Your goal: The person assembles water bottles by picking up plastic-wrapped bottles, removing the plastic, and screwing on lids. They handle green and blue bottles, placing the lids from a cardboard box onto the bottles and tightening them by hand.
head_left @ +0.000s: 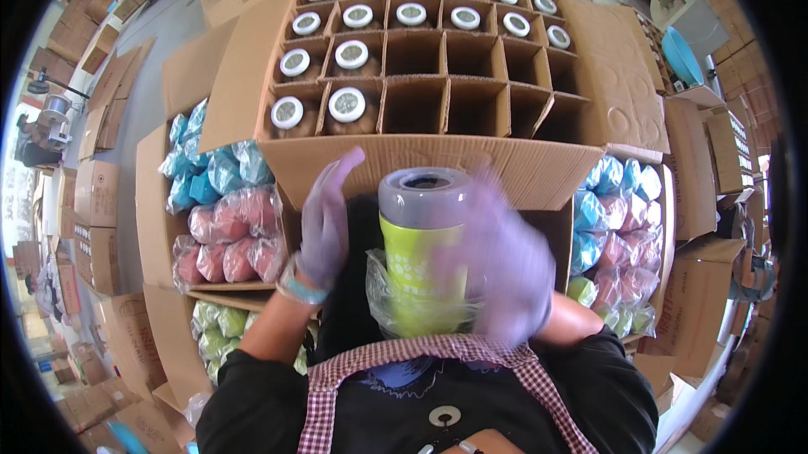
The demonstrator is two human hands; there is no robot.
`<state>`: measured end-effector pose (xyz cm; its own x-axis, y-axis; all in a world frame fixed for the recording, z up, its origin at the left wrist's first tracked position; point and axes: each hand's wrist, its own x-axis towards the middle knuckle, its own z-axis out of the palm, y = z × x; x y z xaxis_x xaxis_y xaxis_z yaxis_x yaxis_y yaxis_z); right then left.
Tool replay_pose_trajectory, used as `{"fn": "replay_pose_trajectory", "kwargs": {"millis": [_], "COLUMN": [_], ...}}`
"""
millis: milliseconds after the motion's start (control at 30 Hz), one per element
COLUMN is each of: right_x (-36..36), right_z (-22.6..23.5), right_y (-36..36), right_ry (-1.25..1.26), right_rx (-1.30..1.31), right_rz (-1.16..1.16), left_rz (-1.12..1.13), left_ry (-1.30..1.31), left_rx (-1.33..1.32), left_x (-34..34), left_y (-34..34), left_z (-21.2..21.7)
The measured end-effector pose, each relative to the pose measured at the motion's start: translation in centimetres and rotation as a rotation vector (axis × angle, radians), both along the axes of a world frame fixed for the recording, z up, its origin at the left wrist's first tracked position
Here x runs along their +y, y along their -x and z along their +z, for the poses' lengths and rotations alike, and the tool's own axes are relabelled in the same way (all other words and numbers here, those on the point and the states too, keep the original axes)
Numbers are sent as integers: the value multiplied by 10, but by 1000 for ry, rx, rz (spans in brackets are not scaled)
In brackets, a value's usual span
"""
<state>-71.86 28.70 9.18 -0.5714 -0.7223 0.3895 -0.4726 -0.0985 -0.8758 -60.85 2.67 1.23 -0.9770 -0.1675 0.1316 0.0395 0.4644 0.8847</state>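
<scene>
Upright in front of my body stands a lime-green cylindrical container [421, 239] with a grey rounded top and pale printed markings. Around its lower part a clear plastic bag [383, 290] lies crumpled. My left hand [326, 223], in a thin lilac glove, is beside the container on its left, apart from it, fingers stretched upward. On the other side, my right hand [509, 265], gloved the same way, is smeared by motion and overlaps the container's right edge; whether it grips cannot be told. Just beyond is an open cardboard box [396, 153] with dividers.
White-lidded jars [347, 105] stand in the box's two far rows and in its left columns. Left and right are cartons of bagged blue, pink and green items [231, 214] [614, 227]. A blue basin [680, 57] sits at the far right. Stacked cartons [126, 340] line the sides.
</scene>
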Motion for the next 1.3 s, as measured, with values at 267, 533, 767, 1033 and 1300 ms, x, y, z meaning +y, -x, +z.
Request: {"fn": "replay_pose_trajectory", "kwargs": {"millis": [267, 533, 767, 1033, 1300], "right_x": [-29, -21, 13, 41, 41], "right_z": [17, 75, 74, 12, 81], "right_y": [-29, -73, -105, -49, -101], "right_ry": [38, 12, -263, -692, -443], "right_rx": [301, 629, 490, 3, 686], "right_rz": [62, 934, 940, -164, 351], "left_rz": [-134, -846, -440, 37, -762], "left_ry": [446, -279, -898, -24, -933], "left_rx": [-235, 94, -73, 234, -139], "left_x": [-27, 64, 100, 166, 67], "left_y": [11, -4, -59, -119, -93], "left_z": [-43, 3, -37, 35, 34]}}
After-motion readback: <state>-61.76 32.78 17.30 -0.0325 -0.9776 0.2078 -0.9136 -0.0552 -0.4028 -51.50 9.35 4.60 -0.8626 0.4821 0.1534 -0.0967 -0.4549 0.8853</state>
